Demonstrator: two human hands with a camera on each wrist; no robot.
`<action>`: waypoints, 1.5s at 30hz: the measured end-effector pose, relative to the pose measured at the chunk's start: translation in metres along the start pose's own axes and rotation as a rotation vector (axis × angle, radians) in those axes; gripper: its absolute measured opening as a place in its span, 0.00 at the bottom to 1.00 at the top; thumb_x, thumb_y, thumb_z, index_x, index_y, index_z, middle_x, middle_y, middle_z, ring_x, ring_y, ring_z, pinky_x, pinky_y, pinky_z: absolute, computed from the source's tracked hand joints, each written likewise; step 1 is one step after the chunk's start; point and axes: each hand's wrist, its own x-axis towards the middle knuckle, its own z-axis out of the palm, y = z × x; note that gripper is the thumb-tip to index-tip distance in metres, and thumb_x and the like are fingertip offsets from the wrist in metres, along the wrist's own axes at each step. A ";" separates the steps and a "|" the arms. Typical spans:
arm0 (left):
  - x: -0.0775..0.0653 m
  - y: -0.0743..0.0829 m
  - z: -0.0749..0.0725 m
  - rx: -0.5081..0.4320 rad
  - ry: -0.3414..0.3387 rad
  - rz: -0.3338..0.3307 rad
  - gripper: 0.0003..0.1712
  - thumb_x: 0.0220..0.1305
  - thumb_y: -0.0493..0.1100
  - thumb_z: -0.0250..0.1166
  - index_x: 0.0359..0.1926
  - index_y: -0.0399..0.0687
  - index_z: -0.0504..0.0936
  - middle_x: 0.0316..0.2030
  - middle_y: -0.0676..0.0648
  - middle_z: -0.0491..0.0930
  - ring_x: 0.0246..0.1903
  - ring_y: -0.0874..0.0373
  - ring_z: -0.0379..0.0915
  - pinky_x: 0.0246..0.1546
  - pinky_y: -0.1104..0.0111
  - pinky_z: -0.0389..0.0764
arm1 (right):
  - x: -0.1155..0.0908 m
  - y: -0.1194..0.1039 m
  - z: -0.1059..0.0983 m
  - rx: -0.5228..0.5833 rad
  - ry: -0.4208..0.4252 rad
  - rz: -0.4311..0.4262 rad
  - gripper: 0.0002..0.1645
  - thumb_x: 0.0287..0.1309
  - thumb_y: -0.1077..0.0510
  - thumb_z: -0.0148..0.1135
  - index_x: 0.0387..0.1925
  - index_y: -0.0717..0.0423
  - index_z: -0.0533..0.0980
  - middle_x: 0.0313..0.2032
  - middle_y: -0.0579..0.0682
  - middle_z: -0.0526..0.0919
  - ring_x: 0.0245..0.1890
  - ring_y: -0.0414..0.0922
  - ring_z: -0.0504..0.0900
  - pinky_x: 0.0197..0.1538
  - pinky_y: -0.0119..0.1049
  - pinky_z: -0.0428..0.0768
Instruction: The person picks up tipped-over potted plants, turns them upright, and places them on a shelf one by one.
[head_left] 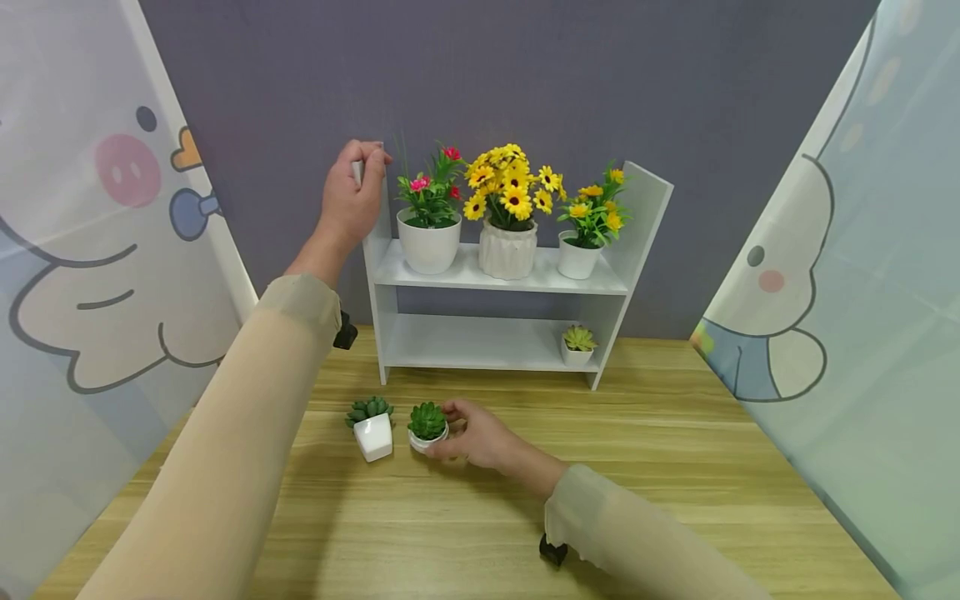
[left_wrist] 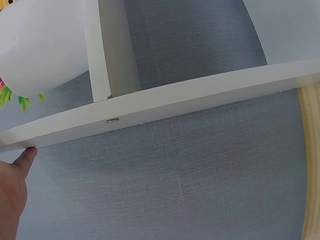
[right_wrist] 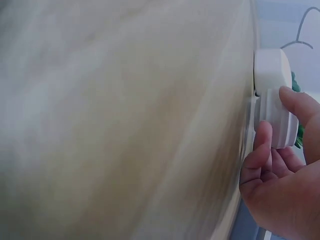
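My left hand (head_left: 355,192) grips the top of the left side panel of a white two-tier shelf (head_left: 502,343); in the left wrist view only part of this hand (left_wrist: 11,187) shows, a fingertip against the panel. Down on the wooden table, my right hand (head_left: 480,435) holds a small green succulent (head_left: 427,421) in a round white pot from its right side. The right wrist view shows thumb and fingers about the ribbed pot (right_wrist: 274,117). Just left of it, a second succulent (head_left: 369,408) leans in a white tapered pot (head_left: 373,437).
Along the upper tier stand a pink-flowered plant (head_left: 430,242), a yellow sunflower pot (head_left: 507,250) and an orange-yellow flower pot (head_left: 578,257). A pale green succulent (head_left: 577,346) sits at the lower tier's right end. Behind the shelf rises a grey wall (head_left: 510,75).
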 end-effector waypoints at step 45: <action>0.000 -0.001 0.000 -0.004 0.014 0.003 0.15 0.86 0.50 0.52 0.35 0.60 0.71 0.58 0.44 0.83 0.76 0.63 0.72 0.73 0.68 0.74 | 0.030 0.022 -0.099 -0.028 0.417 0.024 0.43 0.70 0.46 0.76 0.78 0.58 0.71 0.70 0.61 0.81 0.44 0.65 0.90 0.46 0.47 0.89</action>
